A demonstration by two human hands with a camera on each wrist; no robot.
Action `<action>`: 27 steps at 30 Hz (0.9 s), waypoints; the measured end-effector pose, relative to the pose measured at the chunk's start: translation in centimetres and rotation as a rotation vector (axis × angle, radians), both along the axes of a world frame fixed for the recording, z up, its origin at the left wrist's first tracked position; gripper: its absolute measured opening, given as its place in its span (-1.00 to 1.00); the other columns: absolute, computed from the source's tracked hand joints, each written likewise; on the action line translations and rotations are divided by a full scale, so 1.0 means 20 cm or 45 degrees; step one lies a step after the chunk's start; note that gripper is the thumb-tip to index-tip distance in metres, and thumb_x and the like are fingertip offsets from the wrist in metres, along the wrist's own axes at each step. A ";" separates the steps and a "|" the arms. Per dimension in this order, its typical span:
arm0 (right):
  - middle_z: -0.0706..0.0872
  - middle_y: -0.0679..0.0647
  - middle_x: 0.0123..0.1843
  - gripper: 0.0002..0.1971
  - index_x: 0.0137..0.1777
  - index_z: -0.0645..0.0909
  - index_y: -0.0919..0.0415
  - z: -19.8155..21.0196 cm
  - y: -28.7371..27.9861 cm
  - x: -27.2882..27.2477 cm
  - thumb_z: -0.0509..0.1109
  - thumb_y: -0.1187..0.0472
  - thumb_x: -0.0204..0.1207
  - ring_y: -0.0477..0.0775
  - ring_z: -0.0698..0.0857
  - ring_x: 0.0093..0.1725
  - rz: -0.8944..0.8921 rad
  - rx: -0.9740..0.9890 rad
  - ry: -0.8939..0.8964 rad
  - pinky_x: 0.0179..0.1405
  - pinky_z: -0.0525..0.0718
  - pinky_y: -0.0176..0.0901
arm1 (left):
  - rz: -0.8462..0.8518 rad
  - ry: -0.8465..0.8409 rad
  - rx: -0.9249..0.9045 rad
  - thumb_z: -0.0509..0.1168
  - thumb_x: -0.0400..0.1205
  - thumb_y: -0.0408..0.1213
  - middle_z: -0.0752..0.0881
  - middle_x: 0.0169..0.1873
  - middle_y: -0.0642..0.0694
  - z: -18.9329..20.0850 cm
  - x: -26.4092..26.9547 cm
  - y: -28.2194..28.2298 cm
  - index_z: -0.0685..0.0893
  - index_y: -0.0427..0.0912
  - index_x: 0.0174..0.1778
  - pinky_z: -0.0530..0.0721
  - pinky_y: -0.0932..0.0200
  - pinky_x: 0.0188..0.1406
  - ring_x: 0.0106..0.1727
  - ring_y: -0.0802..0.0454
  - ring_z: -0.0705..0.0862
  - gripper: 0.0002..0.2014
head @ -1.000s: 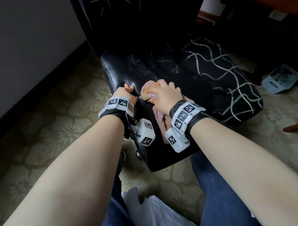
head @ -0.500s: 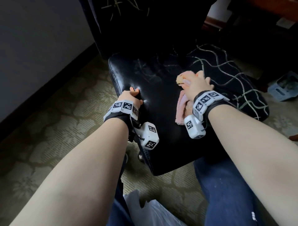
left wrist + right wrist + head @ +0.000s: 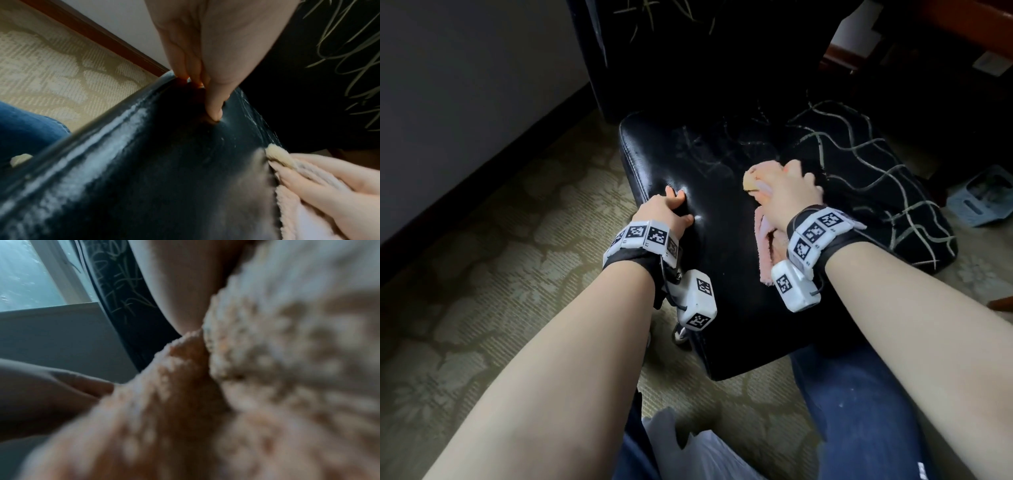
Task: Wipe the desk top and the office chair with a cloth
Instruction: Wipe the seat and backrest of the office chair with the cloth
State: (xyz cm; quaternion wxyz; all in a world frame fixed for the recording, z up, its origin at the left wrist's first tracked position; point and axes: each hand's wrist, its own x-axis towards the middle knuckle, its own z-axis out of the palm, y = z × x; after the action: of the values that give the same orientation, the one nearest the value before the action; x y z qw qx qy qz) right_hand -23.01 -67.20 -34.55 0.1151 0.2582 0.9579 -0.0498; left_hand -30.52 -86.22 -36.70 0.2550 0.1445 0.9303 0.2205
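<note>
The black leather seat of the office chair fills the middle of the head view. My left hand grips its left edge, thumb pressed on the top and fingers curled over the rim; the left wrist view shows that hand close up on the seat. My right hand holds a pink cloth bunched against the seat's right part, beside a patterned cushion. The same cloth and right hand sit at the lower right of the left wrist view. A blurred cloth fills the right wrist view.
A black cushion with pale wavy lines lies on the seat's right side. The dark chair back rises behind. A blue basket stands on the carpet at right, a white plastic bag near my knees, and a wall with dark skirting runs along the left.
My right hand has slid the cloth from right beside the left hand across the seat toward the cushion. The left hand has kept its grip on the seat's edge.
</note>
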 end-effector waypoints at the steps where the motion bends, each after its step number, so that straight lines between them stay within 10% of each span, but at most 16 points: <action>1: 0.32 0.17 0.34 -0.62 0.38 0.41 -0.12 0.00 -0.04 -0.03 0.30 0.07 0.58 0.27 0.41 0.27 0.060 -0.009 -0.008 0.27 0.47 0.17 | -0.001 -0.006 0.009 0.27 0.66 -0.06 0.21 0.62 0.16 0.00 0.00 0.00 0.30 0.18 0.59 0.36 0.19 0.40 0.56 0.05 0.34 -0.45; 12: 0.38 0.00 0.23 -0.73 0.26 0.50 -0.31 -0.03 -0.20 -0.20 0.27 0.00 0.61 0.08 0.40 0.13 0.415 -0.236 0.143 0.17 0.47 0.12 | 0.146 -0.106 0.212 0.43 0.53 0.00 0.44 0.49 0.26 0.04 -0.01 -0.06 0.51 0.18 0.46 0.38 0.39 0.08 0.40 0.25 0.49 -0.46; 23: 0.27 0.04 0.06 -0.70 0.30 0.46 -0.23 -0.06 0.16 -0.24 0.24 -0.07 0.58 0.24 0.45 0.17 -0.119 -0.184 0.233 -0.01 0.55 0.15 | 0.043 -0.014 0.035 0.34 0.60 0.02 0.34 0.55 0.24 0.05 0.00 -0.04 0.45 0.21 0.50 0.39 0.24 0.33 0.51 0.11 0.41 -0.48; 27: 0.32 0.11 0.21 -0.70 0.31 0.48 -0.23 -0.05 0.27 -0.22 0.26 -0.03 0.59 0.29 0.42 0.29 -0.226 -0.215 0.236 0.10 0.56 0.21 | 0.029 0.127 -0.124 0.30 0.60 -0.02 0.56 0.37 0.03 0.09 0.03 0.02 0.52 0.18 0.43 0.50 0.11 0.11 0.35 -0.07 0.55 -0.56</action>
State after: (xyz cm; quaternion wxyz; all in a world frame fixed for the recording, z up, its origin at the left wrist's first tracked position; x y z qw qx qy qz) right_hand -27.45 -61.82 -35.60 0.0426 0.3255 0.9303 -0.1639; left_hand -30.02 -85.84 -34.99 0.2124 0.1320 0.9531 0.1702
